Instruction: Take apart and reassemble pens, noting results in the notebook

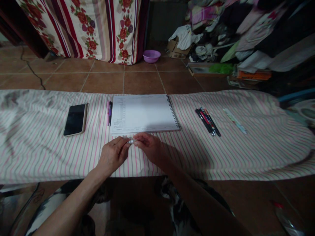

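Note:
Just in front of the spiral notebook (147, 113), my two hands meet over a thin pen (131, 141) with a clear, shiny section. My left hand (114, 152) is closed on its left end. The fingers of my right hand (149, 146) pinch the other end. Most of the pen is hidden in the fingers. The notebook lies flat with a nearly blank page, printed lines at its left and the coil on its right. Along its left edge lie a pink pen (108, 113) and a dark purple pen (110, 113).
Striped cloth (236, 157) covers the long, narrow surface. A phone (75, 119) lies at left. To the right are several pens (208, 121) in a bunch and a pale patterned stick (235, 120). Beyond, on the tiled floor, are a purple basin (151, 56) and a cardboard box (178, 49).

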A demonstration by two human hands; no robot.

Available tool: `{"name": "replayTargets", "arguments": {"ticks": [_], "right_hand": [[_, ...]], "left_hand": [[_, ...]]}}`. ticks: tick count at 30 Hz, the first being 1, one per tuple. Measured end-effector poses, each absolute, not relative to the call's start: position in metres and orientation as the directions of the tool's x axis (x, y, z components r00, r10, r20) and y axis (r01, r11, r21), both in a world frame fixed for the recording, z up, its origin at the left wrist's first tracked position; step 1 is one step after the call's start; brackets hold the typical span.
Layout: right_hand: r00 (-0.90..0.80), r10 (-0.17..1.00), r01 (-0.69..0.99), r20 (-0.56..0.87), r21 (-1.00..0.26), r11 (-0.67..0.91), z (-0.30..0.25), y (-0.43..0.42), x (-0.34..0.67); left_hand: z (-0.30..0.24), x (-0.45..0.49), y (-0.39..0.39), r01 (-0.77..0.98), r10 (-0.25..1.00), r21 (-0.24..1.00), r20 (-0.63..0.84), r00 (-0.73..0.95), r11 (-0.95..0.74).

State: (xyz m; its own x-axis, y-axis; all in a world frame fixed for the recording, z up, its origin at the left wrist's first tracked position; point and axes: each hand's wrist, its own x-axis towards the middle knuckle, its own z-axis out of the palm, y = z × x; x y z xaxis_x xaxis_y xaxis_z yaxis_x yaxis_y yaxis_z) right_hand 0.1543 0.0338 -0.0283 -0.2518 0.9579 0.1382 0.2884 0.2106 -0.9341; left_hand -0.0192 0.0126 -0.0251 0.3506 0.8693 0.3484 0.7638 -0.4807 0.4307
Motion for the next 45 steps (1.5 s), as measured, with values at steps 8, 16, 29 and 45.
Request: {"name": "replayTargets", "arguments": {"ticks": [8,16,29,45], "right_hand": [[-0.248,0.955,0.357,0.165,-0.901,0.248,-0.0253,0.0333,0.1538],[-0.262,0.96,0.405,0.095,-0.893,0.198,-0.0239,0.0339,0.1559],[-0.268,0.951,0.366,0.154,-0.897,0.248,-0.0254,0.0331,0.1534],[-0.273,0.96,0.369,0.056,-0.916,0.158,-0.0264,0.0337,0.157]], "left_hand": [[-0.0287,-0.0201,0.0121,0.749,0.87,0.457,0.36,0.337,-0.48],[-0.0292,-0.0191,0.0132,0.764,0.84,0.389,0.406,0.359,-0.515],[-0.0266,-0.0223,0.0126,0.737,0.837,0.425,0.414,0.358,-0.526],[-0.031,-0.0193,0.0125,0.746,0.85,0.435,0.402,0.341,-0.504]]}}
